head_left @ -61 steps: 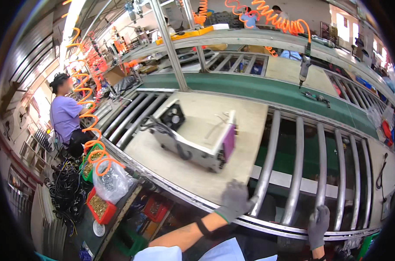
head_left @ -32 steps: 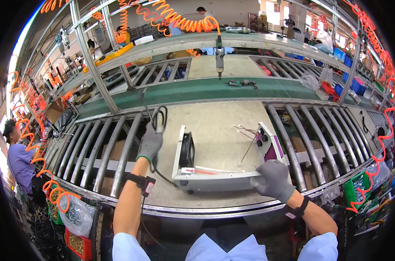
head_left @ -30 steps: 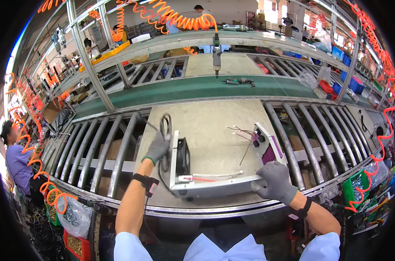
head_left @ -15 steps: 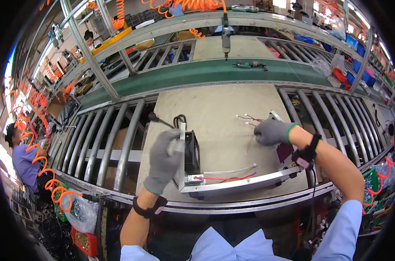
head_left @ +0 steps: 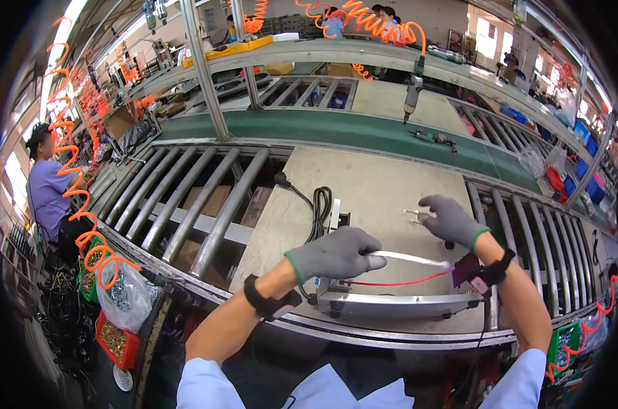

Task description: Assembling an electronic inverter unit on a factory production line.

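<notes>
My left hand (head_left: pixel 337 253), in a grey glove, is closed on one end of a white sleeved cable (head_left: pixel 414 259) above the near left corner of a silver metal frame (head_left: pixel 397 305). My right hand (head_left: pixel 453 222), also gloved, is curled around thin wires with white connectors (head_left: pixel 411 213), whose tips poke out by its fingers. A red wire (head_left: pixel 397 281) runs along inside the frame's near side. At the right end, below my right wrist, is a dark purple part (head_left: pixel 465 268). Behind my left hand lies a coiled black power cord (head_left: pixel 320 210) with its plug (head_left: pixel 280 178).
The frame rests on a pale board (head_left: pixel 384 174) between metal rollers (head_left: pixel 230 211). Beyond runs a green belt (head_left: pixel 295 128) with a power tool (head_left: pixel 433 139) on it. A screwdriver (head_left: pixel 412 95) hangs from an orange coiled hose. At left are a red screw bin (head_left: pixel 117 341) and another person (head_left: pixel 50 180).
My left hand has left the frame's left side and taken hold of the white sleeved cable, now raised. The view has turned leftward. My right hand still has the connector wires.
</notes>
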### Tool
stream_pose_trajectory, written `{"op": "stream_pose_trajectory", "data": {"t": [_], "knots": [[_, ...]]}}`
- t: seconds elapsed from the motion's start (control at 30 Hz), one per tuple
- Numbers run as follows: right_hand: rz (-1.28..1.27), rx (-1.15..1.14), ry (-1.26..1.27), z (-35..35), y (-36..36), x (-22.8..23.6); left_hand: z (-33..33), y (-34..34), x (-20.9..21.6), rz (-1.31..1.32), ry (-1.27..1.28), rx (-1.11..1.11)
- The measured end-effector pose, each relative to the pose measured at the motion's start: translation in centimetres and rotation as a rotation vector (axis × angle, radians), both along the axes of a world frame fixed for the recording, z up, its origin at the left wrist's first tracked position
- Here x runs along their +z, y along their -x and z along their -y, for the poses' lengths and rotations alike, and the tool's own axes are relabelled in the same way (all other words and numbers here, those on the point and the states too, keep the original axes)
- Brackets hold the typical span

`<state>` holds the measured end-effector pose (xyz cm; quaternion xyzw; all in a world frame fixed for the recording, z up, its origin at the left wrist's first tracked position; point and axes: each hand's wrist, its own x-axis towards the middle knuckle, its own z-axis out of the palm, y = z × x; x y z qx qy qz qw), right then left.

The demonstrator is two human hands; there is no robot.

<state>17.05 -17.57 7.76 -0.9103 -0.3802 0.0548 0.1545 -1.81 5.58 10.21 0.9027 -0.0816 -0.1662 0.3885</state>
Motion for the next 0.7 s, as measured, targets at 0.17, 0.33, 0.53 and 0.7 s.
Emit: {"op": "stream_pose_trajectory", "data": {"t": [0.17, 0.33, 0.53, 0.7], "knots": [[0.035, 0.090, -0.219, -0.1, 4.9, 3.7, 1.5, 0.4, -0.9, 0.081, -0.324, -0.249], [0.136, 0.202, -0.442, 0.3, 11.0, 5.5, 1.6, -0.5, -0.3, 0.087, -0.016, -0.179], [0.239, 0.109, -0.597, 2.7, 15.5, 4.7, -5.2, 4.7, -5.3, 0.401, 0.908, 0.825], [0.299, 0.464, -0.391, -2.4, 18.9, -0.3, -5.7, 6.4, -15.6, -0.046, 1.093, 1.105]]}}
